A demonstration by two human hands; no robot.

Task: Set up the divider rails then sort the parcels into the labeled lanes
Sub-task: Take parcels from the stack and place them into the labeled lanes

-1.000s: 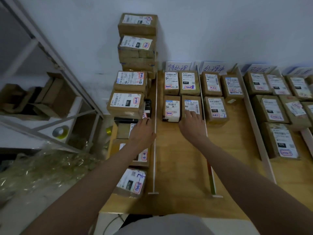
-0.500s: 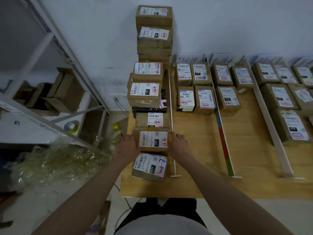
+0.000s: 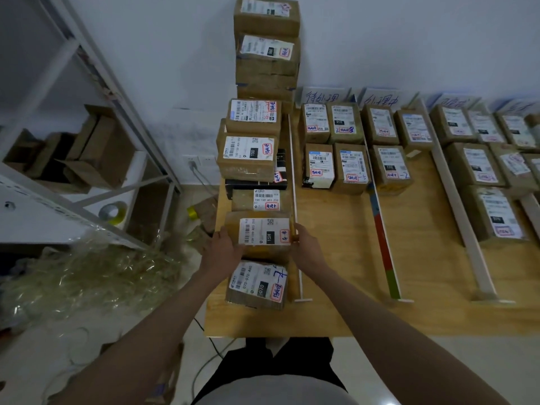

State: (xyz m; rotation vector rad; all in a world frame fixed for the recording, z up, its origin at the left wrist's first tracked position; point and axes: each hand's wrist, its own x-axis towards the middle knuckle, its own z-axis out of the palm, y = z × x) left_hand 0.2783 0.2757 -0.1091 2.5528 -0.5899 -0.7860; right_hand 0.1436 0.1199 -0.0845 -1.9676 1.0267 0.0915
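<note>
At about nine o'clock from the centre of the worktop (image 3: 336,317), the left hand (image 3: 223,248) is pressing its grip against the left side of a brown parcel (image 3: 263,238), fingers curled round the edge. The right hand (image 3: 306,248) is clasping the opposite side, so both grips are closing on the same box. That parcel is sitting in the unsorted column left of the first white rail (image 3: 295,206), between a smaller parcel (image 3: 263,200) at its twelve o'clock and a flat labelled parcel (image 3: 257,285) at its six.

The likely risk is the right hand or the box corner knocking the thin rail sideways, since it is lying just beside them.

The parcel is showing a white label with a barcode, "15H" and a red stamp; its tape is looking glossy.
</note>
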